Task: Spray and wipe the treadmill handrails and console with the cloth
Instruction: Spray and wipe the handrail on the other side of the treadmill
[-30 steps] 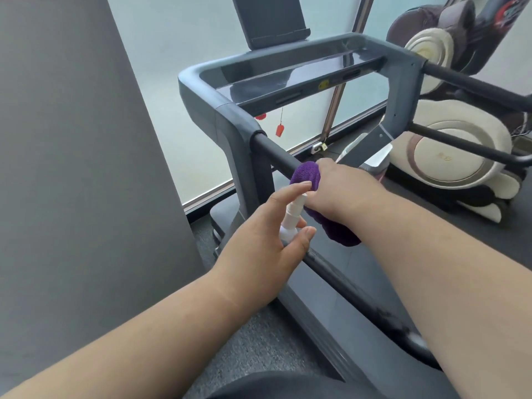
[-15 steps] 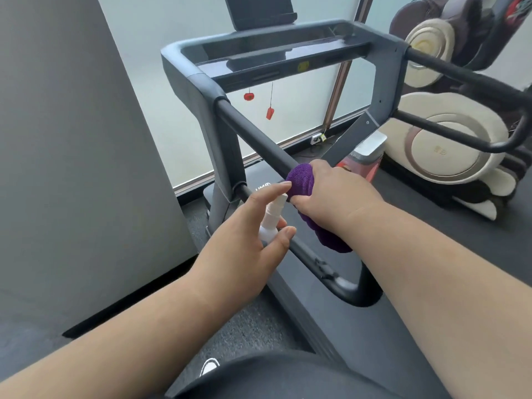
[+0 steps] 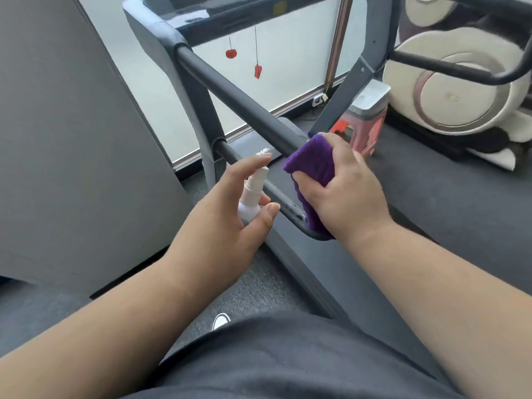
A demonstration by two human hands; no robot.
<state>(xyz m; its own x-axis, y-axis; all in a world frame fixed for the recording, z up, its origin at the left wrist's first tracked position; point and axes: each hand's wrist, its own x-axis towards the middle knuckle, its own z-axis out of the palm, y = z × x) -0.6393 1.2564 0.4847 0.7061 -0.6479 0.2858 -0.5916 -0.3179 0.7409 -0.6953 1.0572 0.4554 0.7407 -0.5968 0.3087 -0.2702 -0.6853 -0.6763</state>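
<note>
My right hand [image 3: 342,188] grips a purple cloth [image 3: 312,164] wrapped over the near end of the treadmill's black left handrail [image 3: 239,102], just above the rail's lower bend. My left hand [image 3: 230,223] holds a small white spray bottle [image 3: 252,194] upright beside the rail, forefinger stretched over its nozzle, thumb against its body. The dark console [image 3: 230,15] shows only at the top edge. The right handrail [image 3: 449,67] runs across the upper right.
A grey wall panel [image 3: 72,139] stands close on the left. Frosted window glass [image 3: 276,70] is behind the treadmill, with a red safety clip [image 3: 257,72] hanging on a cord. A red stool [image 3: 362,125] and a cream exercise machine [image 3: 460,87] sit at right. The treadmill belt [image 3: 446,203] lies below.
My right hand has slid the cloth down the left handrail toward me, to its near end. The camera tilted downward, so the console moved to the top edge. My left hand followed with the bottle.
</note>
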